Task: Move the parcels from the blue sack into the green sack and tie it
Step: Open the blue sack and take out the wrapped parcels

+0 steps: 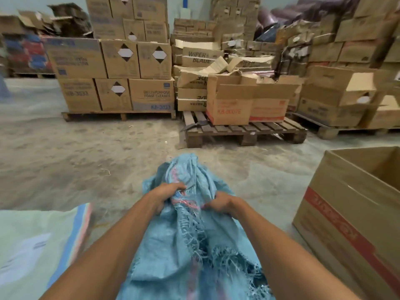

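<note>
A pale green sack (32, 245) is lying flat on the concrete floor (86, 152) at lower left. Beside it, a person's left hand (166, 194) is gripping a bunched fold of the frayed blue sack (190, 245), fingers curled into the fabric. The sack is stretching from between the forearms onto the floor ahead. The right hand (220, 203) is clutching the cloth just opposite. An open cardboard box (346, 213) is standing at right.
</note>
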Available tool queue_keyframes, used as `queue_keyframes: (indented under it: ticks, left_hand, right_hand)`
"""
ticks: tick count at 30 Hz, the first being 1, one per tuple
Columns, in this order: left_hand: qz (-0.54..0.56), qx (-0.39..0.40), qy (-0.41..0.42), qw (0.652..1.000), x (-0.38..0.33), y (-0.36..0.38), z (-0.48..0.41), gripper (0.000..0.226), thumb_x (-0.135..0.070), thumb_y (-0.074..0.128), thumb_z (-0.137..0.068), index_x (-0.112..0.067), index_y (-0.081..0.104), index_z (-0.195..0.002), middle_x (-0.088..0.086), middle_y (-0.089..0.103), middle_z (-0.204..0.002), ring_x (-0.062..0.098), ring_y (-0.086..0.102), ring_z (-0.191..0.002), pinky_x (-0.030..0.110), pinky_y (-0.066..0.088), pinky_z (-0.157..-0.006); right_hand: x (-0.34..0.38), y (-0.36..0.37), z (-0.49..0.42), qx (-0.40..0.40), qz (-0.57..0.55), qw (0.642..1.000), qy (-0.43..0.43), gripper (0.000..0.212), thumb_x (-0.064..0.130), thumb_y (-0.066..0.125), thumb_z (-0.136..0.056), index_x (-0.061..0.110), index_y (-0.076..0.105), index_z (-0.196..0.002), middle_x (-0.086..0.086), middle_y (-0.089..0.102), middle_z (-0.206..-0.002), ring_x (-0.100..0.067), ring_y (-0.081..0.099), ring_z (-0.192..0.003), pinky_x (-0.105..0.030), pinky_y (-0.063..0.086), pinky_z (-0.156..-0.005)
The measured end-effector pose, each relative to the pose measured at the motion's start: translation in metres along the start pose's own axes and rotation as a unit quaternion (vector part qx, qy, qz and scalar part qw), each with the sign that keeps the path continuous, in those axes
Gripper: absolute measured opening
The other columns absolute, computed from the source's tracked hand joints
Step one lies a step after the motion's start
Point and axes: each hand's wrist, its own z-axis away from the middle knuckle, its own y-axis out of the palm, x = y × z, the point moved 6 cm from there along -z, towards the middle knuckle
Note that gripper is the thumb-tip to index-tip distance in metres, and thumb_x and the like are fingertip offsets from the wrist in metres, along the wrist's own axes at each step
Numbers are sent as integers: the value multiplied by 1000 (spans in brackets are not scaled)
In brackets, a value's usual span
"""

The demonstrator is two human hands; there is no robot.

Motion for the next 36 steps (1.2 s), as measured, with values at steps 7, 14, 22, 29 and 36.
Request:
queue_keyframes:
  ticks: [7,14,22,29,36]
  left_hand:
    - [98,-64,50,992,3,41,33,25,0,64,-87,7,60,-111,25,70,-98,37,71,-81,55,59,-72]
    - [131,-120,196,964,-103,73,164,22,11,44,-92,-10,48,-88,12,57,-85,22,59,-61,37,56,-47]
    - [35,-170,286,942,-191,49,255,21,9,45,-93,-9,56,-95,6,58,-83,17,56,-69,29,50,-49]
    - [55,-189,346,918,-250,18,285,20,2,60,-90,-11,55,-103,11,64,-98,22,62,-83,31,55,-58]
    - [35,-156,363,918,-221,34,286,32,11,52,-88,-8,52,-114,11,62,-106,23,59,-95,40,55,-86]
  right_hand:
    - [-26,-39,46,-94,-107,989,-43,6,11,59,-95,5,60,-97,-13,65,-94,-27,64,-87,-35,52,-71]
    - [12,-113,132,-188,-232,951,-84,29,12,58,-80,10,69,-107,-11,73,-98,-32,70,-90,-49,61,-84]
    - [79,-174,231,-258,-331,898,-131,27,11,52,-85,18,66,-107,-8,68,-104,-32,65,-95,-38,54,-80]
    - [127,-230,276,-315,-334,867,-196,35,2,50,-88,21,72,-107,-4,70,-103,-26,64,-93,-33,50,-77]
    - [98,-220,297,-328,-324,862,-210,36,0,53,-85,21,72,-107,0,72,-96,-22,67,-89,-35,55,-76]
